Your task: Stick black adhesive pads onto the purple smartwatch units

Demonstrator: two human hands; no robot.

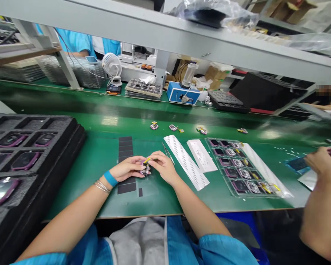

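Note:
My left hand [128, 169] is closed round a small purple-rimmed watch case [145, 170], holding it above the green mat. At the top of that case, the fingertips of my right hand [163, 167] pinch a yellow flex cable [146, 161]. Fingers cover part of the case. Beneath my left hand lies a column of black rectangular strips [126, 145], with one small black piece [140, 192] apart from it. Tweezers [168, 153] rest just right of my right hand, beside a long white sheet with rows of dark marks [186, 162].
A black foam tray [51, 158] with purple-rimmed watches stands at left. Right of a white pad [201, 156], a clear plastic tray [209, 141] holds screens and cases. Several watch parts [173, 127] lie farther back. A co-worker's hand [321, 162] works at far right.

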